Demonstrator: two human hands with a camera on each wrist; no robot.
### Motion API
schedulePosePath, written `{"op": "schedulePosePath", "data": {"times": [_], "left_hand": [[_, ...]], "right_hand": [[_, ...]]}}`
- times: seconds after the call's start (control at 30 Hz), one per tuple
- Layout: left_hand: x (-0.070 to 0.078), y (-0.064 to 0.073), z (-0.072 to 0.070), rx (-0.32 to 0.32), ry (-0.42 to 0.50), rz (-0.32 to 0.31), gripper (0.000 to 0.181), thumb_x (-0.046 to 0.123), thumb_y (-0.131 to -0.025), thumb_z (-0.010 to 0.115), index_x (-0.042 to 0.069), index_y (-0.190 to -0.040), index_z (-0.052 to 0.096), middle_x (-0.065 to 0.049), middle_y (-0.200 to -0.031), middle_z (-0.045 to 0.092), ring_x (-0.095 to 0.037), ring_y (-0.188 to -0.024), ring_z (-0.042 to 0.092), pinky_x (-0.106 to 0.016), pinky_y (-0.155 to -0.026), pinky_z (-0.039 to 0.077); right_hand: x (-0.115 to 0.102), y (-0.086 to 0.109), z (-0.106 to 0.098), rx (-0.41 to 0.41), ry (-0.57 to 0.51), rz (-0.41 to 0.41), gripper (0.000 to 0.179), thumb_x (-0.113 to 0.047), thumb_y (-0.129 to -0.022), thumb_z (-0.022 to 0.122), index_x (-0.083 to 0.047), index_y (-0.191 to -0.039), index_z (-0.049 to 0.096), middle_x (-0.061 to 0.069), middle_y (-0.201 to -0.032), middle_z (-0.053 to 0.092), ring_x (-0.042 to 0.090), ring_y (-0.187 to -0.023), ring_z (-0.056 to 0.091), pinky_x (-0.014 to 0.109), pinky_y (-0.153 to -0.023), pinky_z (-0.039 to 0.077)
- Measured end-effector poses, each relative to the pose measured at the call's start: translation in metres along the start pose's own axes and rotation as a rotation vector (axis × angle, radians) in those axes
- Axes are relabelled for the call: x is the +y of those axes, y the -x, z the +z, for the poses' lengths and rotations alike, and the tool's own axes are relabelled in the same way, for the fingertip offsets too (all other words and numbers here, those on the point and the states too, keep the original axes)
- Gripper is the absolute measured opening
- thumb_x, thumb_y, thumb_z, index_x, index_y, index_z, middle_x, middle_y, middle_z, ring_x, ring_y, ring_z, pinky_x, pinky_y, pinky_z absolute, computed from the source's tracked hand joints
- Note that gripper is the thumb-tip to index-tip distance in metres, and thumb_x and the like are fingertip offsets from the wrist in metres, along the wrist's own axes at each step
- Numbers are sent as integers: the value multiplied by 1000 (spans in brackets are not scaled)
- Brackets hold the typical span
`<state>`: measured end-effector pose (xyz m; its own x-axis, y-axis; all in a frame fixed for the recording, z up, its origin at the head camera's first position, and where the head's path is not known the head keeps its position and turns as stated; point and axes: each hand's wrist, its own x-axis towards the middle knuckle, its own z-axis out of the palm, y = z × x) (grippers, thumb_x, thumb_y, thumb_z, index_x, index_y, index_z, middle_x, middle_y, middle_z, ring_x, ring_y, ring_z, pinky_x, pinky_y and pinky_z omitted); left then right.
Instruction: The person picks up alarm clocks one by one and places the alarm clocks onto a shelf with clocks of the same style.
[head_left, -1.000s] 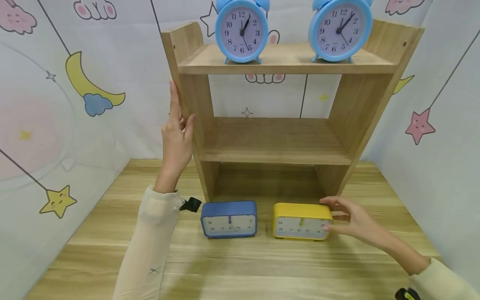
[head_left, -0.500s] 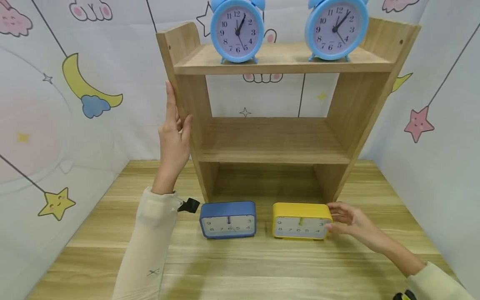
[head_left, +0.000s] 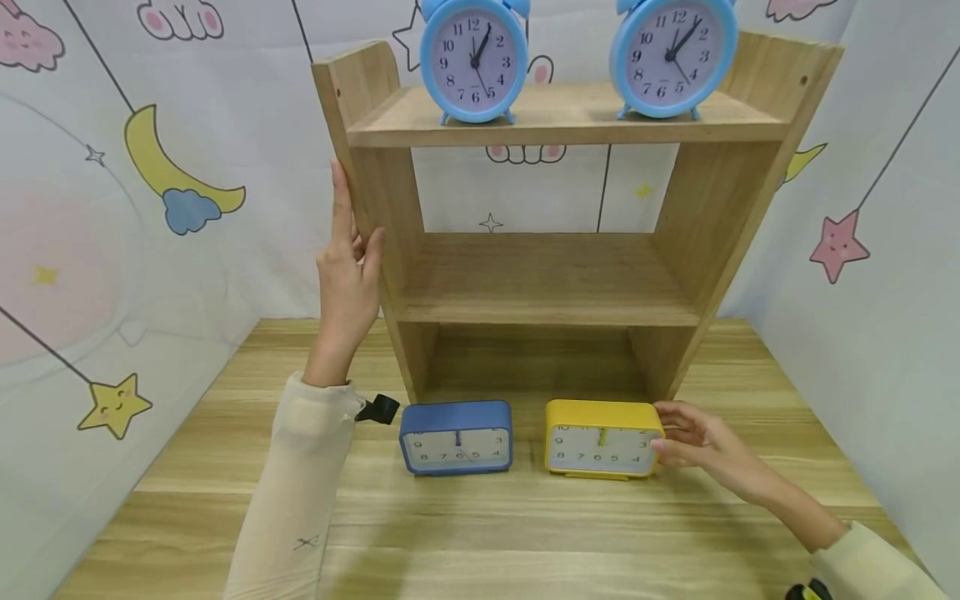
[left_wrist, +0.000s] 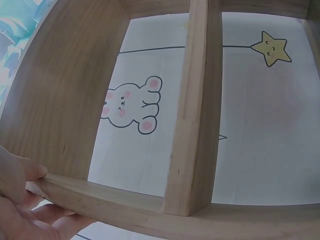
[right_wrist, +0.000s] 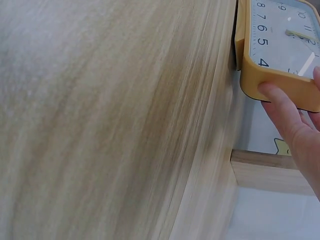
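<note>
In the head view a wooden shelf unit [head_left: 551, 279] stands on the table. My left hand [head_left: 348, 279] holds its left side panel, thumb at the front edge and fingers along the outside. The left wrist view shows that hand [left_wrist: 35, 205] around the panel's edge. A yellow clock [head_left: 600, 414] sits in front of the shelf's foot, tilted slightly back so that its base shows. My right hand [head_left: 701, 442] grips its right end. In the right wrist view a finger [right_wrist: 280, 102] presses the side of the clock [right_wrist: 285, 82]. Its far fingers are partly hidden.
A blue clock [head_left: 457, 417] stands left of the yellow one. Two light blue twin-bell clocks, one left [head_left: 475, 62] and one right [head_left: 672, 58], stand on the top board. Printed cloth walls [head_left: 187, 275] enclose the wooden table [head_left: 480, 542].
The yellow clock has tipped slightly back, its face and base now showing more. My right hand first shifted a little along its right end. The left hand keeps its hold on the shelf.
</note>
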<state>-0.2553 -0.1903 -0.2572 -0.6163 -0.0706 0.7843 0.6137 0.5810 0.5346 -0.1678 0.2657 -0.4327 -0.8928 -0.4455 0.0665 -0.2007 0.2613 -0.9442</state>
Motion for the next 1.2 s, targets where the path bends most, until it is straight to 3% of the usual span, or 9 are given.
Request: {"op": "schedulePosePath", "data": {"times": [0.1,0.43,0.53,0.77,0.9,1.2], "left_hand": [[-1,0,0,0,6,7,72,12,-104,53,15,-161,10,13,-163,15,-28,-59,42,-48,-91,52],[0,-1,1,3,15,5,73,6,-103,53,17,-162,11,15,-162,16,-30,-67,50,-47,-90,52],[-1,-1,1,-1,12,2,72,6,-104,52,17,-162,10,15,-162,15,-28,-59,41,-45,-87,52],[-2,-2,1,5,-10,10,71,8,-104,51,15,-162,10,15,-162,15,-26,-57,39,-39,-77,51],[-2,-2,1,6,-19,10,71,8,-104,51,16,-162,10,15,-163,14,-23,-53,30,-33,-68,46],[-2,-2,1,2,-24,-1,71,9,-104,51,16,-162,9,15,-162,15,-23,-54,33,-30,-67,45]], "right_hand": [[-1,-1,0,5,3,8,53,-7,-100,59,13,-143,35,31,-128,54,13,-108,64,43,-79,57],[-3,-2,-1,-1,50,30,51,-11,-102,57,10,-144,36,28,-130,55,8,-110,62,39,-78,58],[-3,-4,-1,-21,34,21,51,-9,-102,56,12,-143,34,30,-129,54,10,-109,63,41,-78,58],[-5,-5,-3,-34,28,8,54,-7,-103,55,17,-144,30,35,-129,52,13,-106,65,45,-77,58],[-9,-5,-4,-29,28,-8,54,-6,-102,55,18,-143,30,36,-129,51,14,-105,65,46,-77,57],[-19,-5,-3,-24,22,-6,53,-6,-102,56,17,-143,32,38,-129,51,17,-104,66,48,-77,57]]}}
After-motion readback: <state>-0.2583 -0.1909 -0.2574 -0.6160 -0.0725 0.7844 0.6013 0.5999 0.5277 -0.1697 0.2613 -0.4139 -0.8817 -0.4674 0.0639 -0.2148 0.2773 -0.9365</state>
